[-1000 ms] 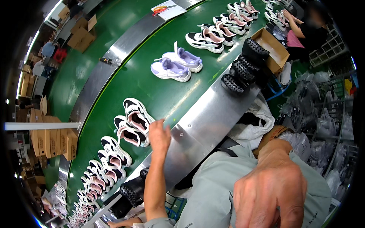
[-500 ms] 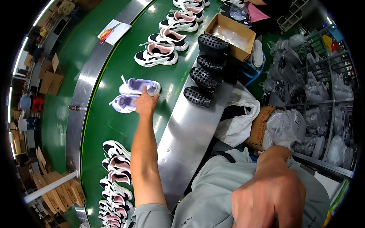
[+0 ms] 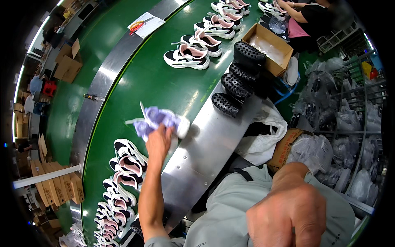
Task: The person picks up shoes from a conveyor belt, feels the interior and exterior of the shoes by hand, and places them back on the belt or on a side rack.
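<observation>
A pair of lavender and white sneakers (image 3: 153, 115) is in my left hand (image 3: 159, 143), over the green belt (image 3: 135, 90) near its metal edge. My fingers and thumb close on the near sides of the shoes, whose outlines are slightly blurred. My right hand (image 3: 290, 210) is close to the camera at the lower right, back upward, in front of my grey clothing. Its fingers point down and are mostly hidden, as is anything in them. Black, white and pink sneakers (image 3: 186, 57) stand in a row beyond the lavender pair; a similar row (image 3: 129, 158) is at the near left.
Several black perforated shoe-shaped forms (image 3: 236, 86) sit on the metal ledge (image 3: 201, 150), beside an open cardboard box (image 3: 284, 60). Scissors with orange handles (image 3: 135, 26) lie on paper across the belt. Bagged items fill a rack (image 3: 347, 119) at right. A co-worker's arm (image 3: 293, 12) shows at the upper right.
My left hand has closed on the lavender sneakers and drawn them up and toward me, off their earlier place. The view has shifted; my right hand stays in nearly the same pose.
</observation>
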The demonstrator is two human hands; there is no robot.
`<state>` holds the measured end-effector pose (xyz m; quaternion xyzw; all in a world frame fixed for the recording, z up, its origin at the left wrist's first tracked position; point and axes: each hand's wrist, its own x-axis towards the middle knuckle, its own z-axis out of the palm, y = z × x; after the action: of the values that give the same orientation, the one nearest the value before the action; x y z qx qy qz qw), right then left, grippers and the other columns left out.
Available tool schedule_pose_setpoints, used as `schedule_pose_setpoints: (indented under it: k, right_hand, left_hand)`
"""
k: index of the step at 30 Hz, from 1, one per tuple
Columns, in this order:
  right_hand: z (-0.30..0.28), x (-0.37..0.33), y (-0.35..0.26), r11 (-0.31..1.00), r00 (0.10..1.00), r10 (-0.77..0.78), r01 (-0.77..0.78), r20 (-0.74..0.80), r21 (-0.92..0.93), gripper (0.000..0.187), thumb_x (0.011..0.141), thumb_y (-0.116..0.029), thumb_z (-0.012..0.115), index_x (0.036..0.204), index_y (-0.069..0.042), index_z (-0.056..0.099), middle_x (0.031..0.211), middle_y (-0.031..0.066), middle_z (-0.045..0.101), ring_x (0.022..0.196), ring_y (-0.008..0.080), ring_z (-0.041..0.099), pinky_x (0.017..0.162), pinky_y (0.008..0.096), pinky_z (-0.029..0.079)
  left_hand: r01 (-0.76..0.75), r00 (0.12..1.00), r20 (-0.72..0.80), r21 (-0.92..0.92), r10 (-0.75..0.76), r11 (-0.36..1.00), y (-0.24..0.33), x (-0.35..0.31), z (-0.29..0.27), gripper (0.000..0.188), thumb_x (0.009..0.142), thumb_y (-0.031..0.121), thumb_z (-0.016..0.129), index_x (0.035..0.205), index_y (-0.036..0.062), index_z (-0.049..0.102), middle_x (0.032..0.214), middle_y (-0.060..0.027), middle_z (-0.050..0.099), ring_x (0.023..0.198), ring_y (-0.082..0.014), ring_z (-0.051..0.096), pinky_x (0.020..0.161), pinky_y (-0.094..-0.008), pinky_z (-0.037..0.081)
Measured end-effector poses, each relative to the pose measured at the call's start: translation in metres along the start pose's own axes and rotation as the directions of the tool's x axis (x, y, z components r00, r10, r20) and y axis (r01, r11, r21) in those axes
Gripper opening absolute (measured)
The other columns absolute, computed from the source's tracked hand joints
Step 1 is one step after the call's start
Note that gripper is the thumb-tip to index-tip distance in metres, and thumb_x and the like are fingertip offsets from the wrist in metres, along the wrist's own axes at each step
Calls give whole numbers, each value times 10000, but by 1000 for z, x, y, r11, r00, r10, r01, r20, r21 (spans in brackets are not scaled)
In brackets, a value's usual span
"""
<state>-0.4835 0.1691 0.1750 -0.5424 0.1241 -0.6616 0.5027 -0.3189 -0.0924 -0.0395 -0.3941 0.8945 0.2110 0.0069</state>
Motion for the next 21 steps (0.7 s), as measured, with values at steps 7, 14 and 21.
schedule_pose_setpoints:
  k: [7,14,21]
  right_hand:
    - [25,-20,-21,957,954,-6,-81,-299,-278,247,944,-208,693,1089,-7,686,756,8,588,641,125,513,592,285,426]
    - [-159,-119,47,-547,518,-175,-758,-838,-354,764,894,-634,606,1246,44,574,1072,222,675,1012,381,666,831,487,542]
    - [-206,-123,99,-724,565,-14,-575,-825,-382,599,893,-590,638,1026,-7,601,964,183,694,902,365,695,752,480,566]
  left_hand:
    - [3,991,136,-16,-1,1000,12,-188,51,433,897,282,714,1268,85,610,822,-229,689,794,-415,676,688,-504,529]
    - [95,906,-406,-74,-117,993,26,-164,22,708,844,166,760,1431,-57,432,1063,-255,624,982,-425,585,868,-504,472]
    - [108,974,-172,-214,-146,971,-22,-125,56,217,846,104,719,913,-55,588,881,-284,640,841,-482,614,749,-533,484]
